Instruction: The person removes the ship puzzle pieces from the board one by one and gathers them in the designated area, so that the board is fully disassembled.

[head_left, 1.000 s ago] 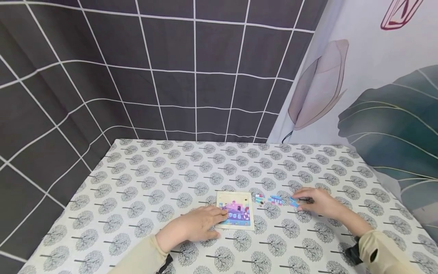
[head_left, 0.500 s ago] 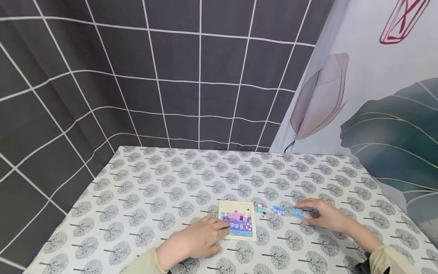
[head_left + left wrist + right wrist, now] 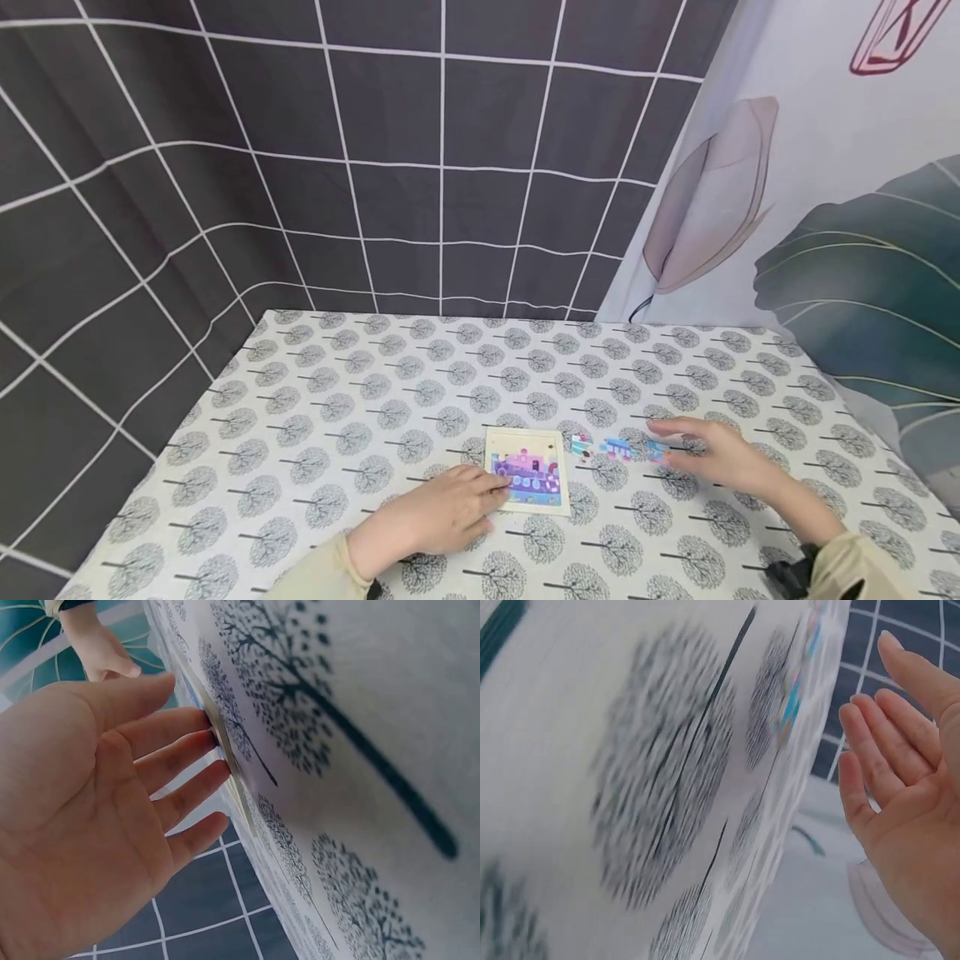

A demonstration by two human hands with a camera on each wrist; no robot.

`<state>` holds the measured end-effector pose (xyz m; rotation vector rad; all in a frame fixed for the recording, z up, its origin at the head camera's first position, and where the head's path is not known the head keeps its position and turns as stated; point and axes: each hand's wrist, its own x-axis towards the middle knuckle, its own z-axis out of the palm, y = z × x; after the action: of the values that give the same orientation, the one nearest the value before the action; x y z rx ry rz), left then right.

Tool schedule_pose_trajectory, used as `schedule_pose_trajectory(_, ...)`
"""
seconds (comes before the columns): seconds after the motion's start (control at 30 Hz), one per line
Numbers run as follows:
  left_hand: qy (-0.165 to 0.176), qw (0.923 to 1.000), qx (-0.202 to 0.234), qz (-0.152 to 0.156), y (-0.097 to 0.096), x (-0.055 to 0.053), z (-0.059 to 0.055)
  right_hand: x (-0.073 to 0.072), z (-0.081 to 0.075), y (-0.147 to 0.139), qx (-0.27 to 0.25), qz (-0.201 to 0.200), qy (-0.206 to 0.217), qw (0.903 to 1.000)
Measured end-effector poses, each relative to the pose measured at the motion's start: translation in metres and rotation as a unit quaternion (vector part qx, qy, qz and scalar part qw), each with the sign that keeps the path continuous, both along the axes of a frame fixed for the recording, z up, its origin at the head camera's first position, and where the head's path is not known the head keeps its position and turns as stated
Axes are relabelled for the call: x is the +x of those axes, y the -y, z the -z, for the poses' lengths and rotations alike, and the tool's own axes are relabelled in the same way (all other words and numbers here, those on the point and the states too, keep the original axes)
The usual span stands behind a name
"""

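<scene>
Looking from the head: jigsaw board (image 3: 517,442) on the table (image 3: 420,375), loose pieces (image 3: 618,449) off its right edge. Left wrist: left hand (image 3: 112,780) uncurled, touching its rim; pushing could skew it. Right wrist: right hand (image 3: 915,795) empty, relaxed; brushing could scatter pieces.

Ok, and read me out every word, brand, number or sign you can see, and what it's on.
None can be read.
Puzzle and loose pieces: details too small to tell any lettering.
Pale curtain: a red mark, cut off at the top; not readable as a letter.
Tablecloth: printed trees, no text visible.
</scene>
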<state>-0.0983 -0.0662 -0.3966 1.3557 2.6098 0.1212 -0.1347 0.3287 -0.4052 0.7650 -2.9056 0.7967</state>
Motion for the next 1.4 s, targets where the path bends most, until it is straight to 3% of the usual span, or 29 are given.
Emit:
schedule_pose_trajectory(0.27, 0.053, 0.9986, 0.003, -0.009, 0.005, -0.004, 0.003, -0.004, 0.0, 0.035, -0.036, -0.013, 0.011, 0.9992)
schedule_pose_trajectory(0.4, 0.058, 0.9983, 0.001, -0.011, 0.006, -0.004, 0.002, -0.011, 0.001, 0.052, -0.057, -0.022, 0.023, 0.9978)
schedule_pose_trajectory(0.6, 0.065, 0.9978, -0.001, -0.015, 0.007, -0.002, -0.002, -0.021, 0.002, 0.081, -0.067, -0.033, 0.075, 0.9943)
schedule_pose_trajectory(0.8, 0.07, 0.9973, -0.002, -0.023, 0.003, -0.002, -0.006, -0.032, 0.004, 0.108, -0.074, -0.091, 0.078, 0.9901)
schedule_pose_trajectory(1.03, 0.069, 0.9974, -0.006, -0.019, 0.001, -0.004, -0.006, -0.034, 0.009, 0.134, -0.05, -0.128, 0.07, 0.9881)
schedule_pose_trajectory(1.17, 0.056, 0.9984, -0.005, -0.011, 0.001, -0.004, -0.003, -0.033, 0.01, 0.144, -0.026, -0.127, 0.09, 0.9875)
schedule_pose_trajectory(1.4, 0.033, 0.9993, -0.013, -0.01, 0.001, -0.002, -0.003, -0.032, 0.012, 0.17, 0.017, -0.164, 0.098, 0.9814)
